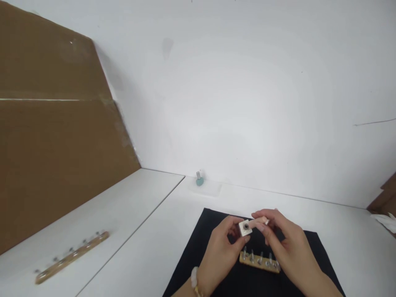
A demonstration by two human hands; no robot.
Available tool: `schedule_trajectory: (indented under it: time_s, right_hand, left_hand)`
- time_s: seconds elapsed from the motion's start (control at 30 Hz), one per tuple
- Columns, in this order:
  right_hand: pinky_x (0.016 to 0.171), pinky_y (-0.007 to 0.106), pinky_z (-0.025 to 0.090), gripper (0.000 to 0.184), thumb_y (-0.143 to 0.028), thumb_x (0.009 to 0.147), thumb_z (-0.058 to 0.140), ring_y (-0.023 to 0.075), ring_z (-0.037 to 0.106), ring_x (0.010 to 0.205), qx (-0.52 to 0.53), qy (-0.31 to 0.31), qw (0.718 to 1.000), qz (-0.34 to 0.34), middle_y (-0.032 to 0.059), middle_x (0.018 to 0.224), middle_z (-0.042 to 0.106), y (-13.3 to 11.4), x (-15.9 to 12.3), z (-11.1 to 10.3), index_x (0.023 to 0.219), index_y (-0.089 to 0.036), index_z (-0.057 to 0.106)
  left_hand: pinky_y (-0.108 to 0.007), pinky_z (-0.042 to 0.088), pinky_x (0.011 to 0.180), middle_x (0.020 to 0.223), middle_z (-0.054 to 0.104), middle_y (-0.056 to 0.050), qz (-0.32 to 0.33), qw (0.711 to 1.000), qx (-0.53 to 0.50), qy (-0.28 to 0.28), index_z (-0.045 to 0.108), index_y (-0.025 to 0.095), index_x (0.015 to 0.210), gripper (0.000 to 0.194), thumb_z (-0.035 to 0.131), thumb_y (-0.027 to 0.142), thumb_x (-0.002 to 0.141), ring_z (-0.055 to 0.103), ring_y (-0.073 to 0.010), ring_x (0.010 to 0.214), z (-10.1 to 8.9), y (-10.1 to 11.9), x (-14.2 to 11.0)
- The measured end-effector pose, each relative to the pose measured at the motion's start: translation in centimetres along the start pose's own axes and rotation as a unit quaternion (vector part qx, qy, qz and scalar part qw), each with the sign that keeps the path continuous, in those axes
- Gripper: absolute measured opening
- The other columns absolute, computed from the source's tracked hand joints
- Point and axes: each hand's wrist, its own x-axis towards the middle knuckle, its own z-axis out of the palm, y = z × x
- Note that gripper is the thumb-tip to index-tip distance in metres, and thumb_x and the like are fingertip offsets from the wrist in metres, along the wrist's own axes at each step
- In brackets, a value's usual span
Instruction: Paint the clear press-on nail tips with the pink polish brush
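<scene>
**Left hand:** fingers curled, thumb below; pinching the white square block with dark round centre hole from its left side, above the black cloth mat. A white-and-gold bracelet sits on the wrist.

**Right hand:** fingers bent and close together, at 3 o'clock from the block. A pale peach strip runs between block and these fingers; too small to tell whether it is a finger or a separate piece. Whether this hand grips the block: cannot tell.

**Block position:** held in the air between both hands, above the mat's far half; face with the hole turned up and towards the camera.

**On mat:** a light wooden bar with a row of upright metal bolts, at 6 o'clock from the block, directly beneath the hands, not touching them.

**On white table:** a second wooden bar with metal bolts, lying slantwise at 8 o'clock, well apart from the mat. A teal rounded piece with a silver bolt upright on it stands on a translucent white pad at 11 o'clock, near the far edge.

**Surroundings:** brown cardboard sheet at 9 o'clock; white wall at 12 o'clock; crumpled white cloth at 3 o'clock, at the table's right edge.
</scene>
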Motion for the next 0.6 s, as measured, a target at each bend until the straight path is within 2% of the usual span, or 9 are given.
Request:
schedule_trajectory:
  time_s: [0.23,0.4,0.6]
  right_hand:
    - [0.057,0.023,0.056,0.021,-0.038,0.102,0.056,0.0161,0.069,0.060,-0.032,-0.001,0.999,-0.014,-0.0011,0.078,0.076,0.06,0.01,0.24,0.105,-0.026,0.073]
    - [0.059,0.025,0.055,0.021,-0.037,0.102,0.056,0.0163,0.068,0.059,-0.046,-0.007,0.999,-0.016,-0.0005,0.079,0.076,0.61,-0.04,0.54,0.106,-0.025,0.072]
    - [0.058,0.025,0.053,0.018,-0.036,0.103,0.054,0.0160,0.068,0.059,-0.065,-0.047,0.997,0.005,-0.0018,0.081,0.077,0.78,0.05,0.73,0.104,-0.027,0.069]
  left_hand:
    - [-0.033,0.051,0.073,0.081,0.074,-0.001,-0.001,1.000,0.020,0.001,0.075,0.024,0.092,0.017,0.072,0.021,0.076,0.064,-0.0211,0.074,-0.19,0.17,-0.09]
    - [-0.031,0.050,0.072,0.085,0.072,-0.001,0.027,0.999,0.036,-0.017,0.078,0.025,0.099,0.021,0.072,0.020,0.079,0.062,-0.0203,0.075,-0.34,0.19,-0.33]
    - [-0.030,0.049,0.071,0.084,0.070,0.000,0.035,0.998,0.044,-0.021,0.081,0.028,0.103,0.024,0.074,0.020,0.081,0.060,-0.0199,0.075,-0.39,0.39,-0.33]
